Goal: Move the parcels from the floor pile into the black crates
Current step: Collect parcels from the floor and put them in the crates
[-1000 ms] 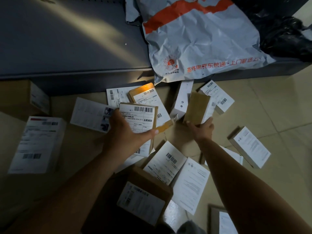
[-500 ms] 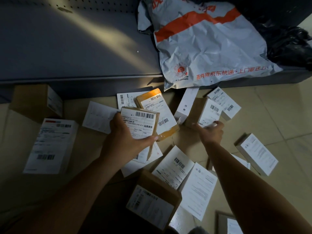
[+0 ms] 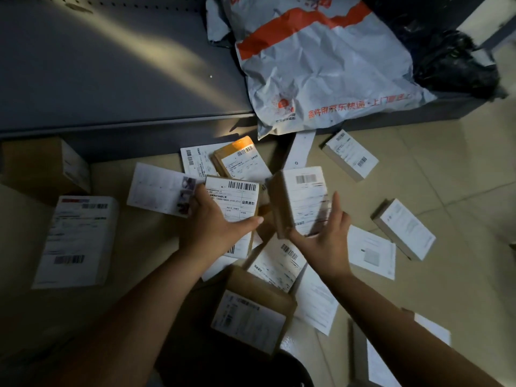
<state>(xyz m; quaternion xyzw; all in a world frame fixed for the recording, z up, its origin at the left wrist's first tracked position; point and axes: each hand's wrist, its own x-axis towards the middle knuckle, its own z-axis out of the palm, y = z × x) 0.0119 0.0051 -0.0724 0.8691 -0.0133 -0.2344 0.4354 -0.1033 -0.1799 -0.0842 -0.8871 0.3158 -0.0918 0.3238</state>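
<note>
Several small labelled parcels lie scattered on the tiled floor (image 3: pixel 460 177). My left hand (image 3: pixel 215 227) grips a flat brown parcel with a barcode label (image 3: pixel 237 199), thumb across its lower face. My right hand (image 3: pixel 324 236) holds a small brown box with a white label (image 3: pixel 301 199), lifted off the floor and tilted, close beside the left parcel. An orange-edged parcel (image 3: pixel 240 160) lies just behind them. No black crate is in view.
A grey shelf base (image 3: pixel 111 74) runs across the back, carrying a big grey and orange courier bag (image 3: pixel 321 68) and a black bag (image 3: pixel 455 62). Larger boxes (image 3: pixel 75 241) sit at left, another box (image 3: pixel 251 311) near my forearms.
My right hand has lifted the small brown box off the floor and brought it leftward toward the parcel in my left hand. The left hand kept its grip.
</note>
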